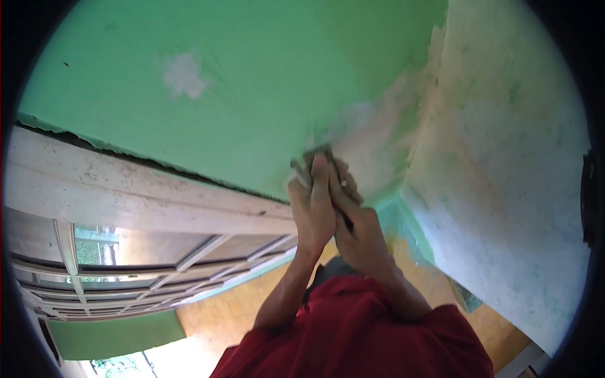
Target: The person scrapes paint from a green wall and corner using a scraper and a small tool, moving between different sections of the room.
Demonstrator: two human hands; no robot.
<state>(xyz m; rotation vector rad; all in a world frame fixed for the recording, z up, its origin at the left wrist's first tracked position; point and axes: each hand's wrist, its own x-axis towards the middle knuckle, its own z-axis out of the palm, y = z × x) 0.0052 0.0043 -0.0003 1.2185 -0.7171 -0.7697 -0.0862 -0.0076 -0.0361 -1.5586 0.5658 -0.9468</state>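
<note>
Both my hands are raised together against a green painted wall (239, 101). My left hand (313, 214) is closed, its thumb and fingers pressed around a small dark flat piece (326, 150) that touches the wall. Close beside it, my right hand (360, 230) is also closed on the same piece, with a ring on one finger. The hands cover most of the piece and blur softens it, so its exact kind cannot be made out. Just above and to the right of it, a pale scuffed patch (372, 126) runs across the paint.
A whitish wall (504, 157) meets the green one at a corner on the right. Below the green wall, a pale wooden beam (157, 195) borders a dark ragged gap. Framed window panes (145, 258) are at lower left. Far below lies a yellowish floor (233, 309).
</note>
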